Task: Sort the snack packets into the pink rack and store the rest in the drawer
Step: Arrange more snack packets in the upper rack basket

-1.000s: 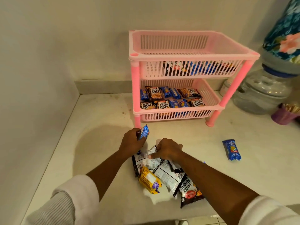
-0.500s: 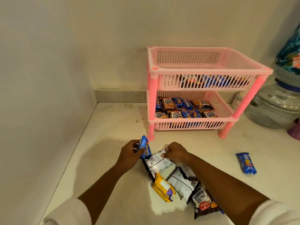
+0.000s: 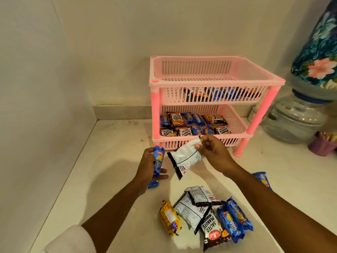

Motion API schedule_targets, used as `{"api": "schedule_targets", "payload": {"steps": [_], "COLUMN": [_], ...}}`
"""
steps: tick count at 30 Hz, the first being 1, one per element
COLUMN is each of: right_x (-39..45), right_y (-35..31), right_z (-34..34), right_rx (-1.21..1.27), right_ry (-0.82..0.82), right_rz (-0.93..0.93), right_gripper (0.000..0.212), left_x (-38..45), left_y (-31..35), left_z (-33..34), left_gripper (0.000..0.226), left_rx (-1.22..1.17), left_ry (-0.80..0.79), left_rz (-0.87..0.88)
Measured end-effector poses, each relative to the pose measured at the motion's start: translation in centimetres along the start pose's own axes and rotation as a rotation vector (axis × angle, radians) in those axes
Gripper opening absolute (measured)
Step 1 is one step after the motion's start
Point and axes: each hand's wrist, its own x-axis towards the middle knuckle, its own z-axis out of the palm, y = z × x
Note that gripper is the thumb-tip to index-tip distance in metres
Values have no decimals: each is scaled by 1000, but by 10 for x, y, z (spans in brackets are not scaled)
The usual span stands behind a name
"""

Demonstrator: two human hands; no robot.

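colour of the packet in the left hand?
Blue packet, gripped by the left hand; head view.

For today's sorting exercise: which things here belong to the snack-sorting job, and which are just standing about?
Job: pink rack; blue packet in left hand; white packet in right hand; packet pile; stray blue packet.

Standing about: water jar; floral cover; purple cup.

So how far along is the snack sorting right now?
Both shelves of the pink rack already hold packets. The left hand grips a blue biscuit packet; the right hand pinches a peanut packet. A pile remains on the counter.
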Motion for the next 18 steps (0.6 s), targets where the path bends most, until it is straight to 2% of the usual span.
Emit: {"api": "schedule_targets", "payload": {"steps": [2, 5, 9, 13, 18], "right_x": [-6, -16, -23, -19, -4], "right_y": [-11, -30, -47, -53, -66], "right_z": [-4, -14, -29, -44, -61], "right_rx": [-130, -362, -557, -569, -486], "right_ry": [164, 379, 466, 415, 304], "right_rz": [-179, -515, -889, -999, -1024], "right_gripper": [18, 13, 3, 11, 4], "left_x": [-4, -14, -29, -42, -49], "left_y": [3, 12, 39, 75, 106], "left_z": [19, 51, 92, 115, 138], "left_gripper": [25, 34, 57, 61, 51], "left_rx": [-82, -216, -497, -646, -449], "left_ry": [-19, -32, -207, -296, -203], "left_rz": [-37, -121, -111, -6, 137]}}
